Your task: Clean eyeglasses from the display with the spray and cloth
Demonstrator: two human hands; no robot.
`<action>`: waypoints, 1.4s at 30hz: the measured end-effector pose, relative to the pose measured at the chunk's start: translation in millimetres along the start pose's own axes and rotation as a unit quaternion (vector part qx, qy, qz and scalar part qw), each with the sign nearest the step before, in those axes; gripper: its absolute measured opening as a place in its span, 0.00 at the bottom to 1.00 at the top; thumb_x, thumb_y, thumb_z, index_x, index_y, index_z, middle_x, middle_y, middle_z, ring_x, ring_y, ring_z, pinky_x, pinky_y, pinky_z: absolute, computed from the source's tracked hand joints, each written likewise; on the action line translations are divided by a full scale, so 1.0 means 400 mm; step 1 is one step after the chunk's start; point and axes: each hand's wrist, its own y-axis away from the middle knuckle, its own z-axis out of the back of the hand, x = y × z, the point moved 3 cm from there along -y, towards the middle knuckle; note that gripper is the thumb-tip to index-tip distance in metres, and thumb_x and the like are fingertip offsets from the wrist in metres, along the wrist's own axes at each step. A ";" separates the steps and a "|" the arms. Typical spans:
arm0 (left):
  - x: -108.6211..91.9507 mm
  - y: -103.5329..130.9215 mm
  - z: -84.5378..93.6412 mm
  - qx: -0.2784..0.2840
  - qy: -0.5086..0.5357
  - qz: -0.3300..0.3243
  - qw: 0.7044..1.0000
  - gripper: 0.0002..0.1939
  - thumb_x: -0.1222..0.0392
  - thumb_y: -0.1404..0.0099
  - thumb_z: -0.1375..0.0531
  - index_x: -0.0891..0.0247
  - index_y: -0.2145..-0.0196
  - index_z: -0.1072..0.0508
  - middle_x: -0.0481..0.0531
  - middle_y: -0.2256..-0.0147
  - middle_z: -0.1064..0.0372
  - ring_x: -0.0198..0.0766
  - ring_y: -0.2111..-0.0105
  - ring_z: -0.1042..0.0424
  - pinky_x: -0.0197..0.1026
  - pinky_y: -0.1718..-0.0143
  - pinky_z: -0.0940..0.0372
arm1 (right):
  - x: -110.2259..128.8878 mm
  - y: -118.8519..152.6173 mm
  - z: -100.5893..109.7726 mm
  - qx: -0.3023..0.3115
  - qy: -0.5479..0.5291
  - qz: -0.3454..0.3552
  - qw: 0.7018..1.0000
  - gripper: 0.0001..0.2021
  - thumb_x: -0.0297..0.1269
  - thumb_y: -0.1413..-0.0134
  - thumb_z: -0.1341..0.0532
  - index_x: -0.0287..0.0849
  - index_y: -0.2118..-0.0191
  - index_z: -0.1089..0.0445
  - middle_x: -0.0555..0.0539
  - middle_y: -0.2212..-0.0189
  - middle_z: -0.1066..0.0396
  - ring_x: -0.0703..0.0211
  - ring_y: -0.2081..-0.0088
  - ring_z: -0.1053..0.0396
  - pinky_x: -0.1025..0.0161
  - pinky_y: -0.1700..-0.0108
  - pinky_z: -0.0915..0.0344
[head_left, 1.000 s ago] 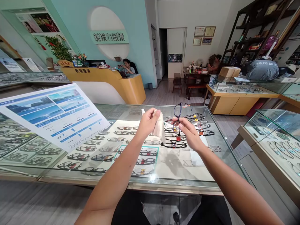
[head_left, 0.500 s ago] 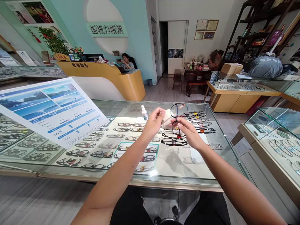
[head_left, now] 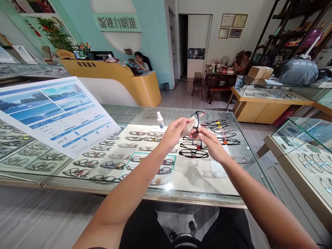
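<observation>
Above the glass counter, my left hand (head_left: 174,133) is closed on a pale cloth (head_left: 187,129), which lies against the upper lens of a dark-framed pair of glasses (head_left: 197,121). My right hand (head_left: 210,142) grips the middle of these glasses, which are held upright on end with one lens above the other. Part of the cloth is hidden by my left fingers. A small white spray bottle (head_left: 160,121) stands on the counter left of my hands. Black-framed glasses (head_left: 193,153) lie just below my hands.
Rows of glasses fill the glass counter (head_left: 197,194). A printed sheet (head_left: 59,114) rises tilted at the left. Another display case (head_left: 308,152) stands at the right. One person (head_left: 141,62) sits behind the yellow desk (head_left: 147,86), another (head_left: 243,64) at a back table.
My left hand has moved right with the cloth, which now touches the upper lens. The glasses have turned slightly in my right hand. The view has shifted a little.
</observation>
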 end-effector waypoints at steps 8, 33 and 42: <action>-0.011 0.004 -0.010 -0.007 0.053 -0.008 0.999 0.20 0.52 0.44 0.23 0.60 0.60 0.26 0.51 0.57 0.24 0.36 0.61 0.26 0.39 0.57 0.31 | 0.003 0.002 -0.004 0.015 -0.019 -0.002 1.000 0.20 0.57 0.27 0.40 0.47 0.50 0.22 0.43 0.54 0.23 0.45 0.47 0.28 0.48 0.39 0.32; -0.005 -0.008 -0.012 0.029 0.180 0.071 0.981 0.37 0.57 0.54 0.16 0.60 0.54 0.33 0.45 0.61 0.23 0.33 0.68 0.24 0.37 0.67 0.30 | 0.013 0.003 -0.006 0.038 -0.043 0.011 0.998 0.17 0.52 0.26 0.40 0.44 0.52 0.23 0.45 0.57 0.24 0.51 0.52 0.30 0.54 0.44 0.35; -0.001 -0.001 -0.019 0.005 0.110 -0.011 0.994 0.30 0.53 0.50 0.17 0.60 0.61 0.31 0.43 0.65 0.27 0.31 0.70 0.28 0.35 0.69 0.33 | 0.013 0.003 -0.009 0.053 -0.035 0.016 0.998 0.16 0.51 0.25 0.40 0.45 0.52 0.23 0.45 0.56 0.24 0.51 0.51 0.30 0.55 0.43 0.35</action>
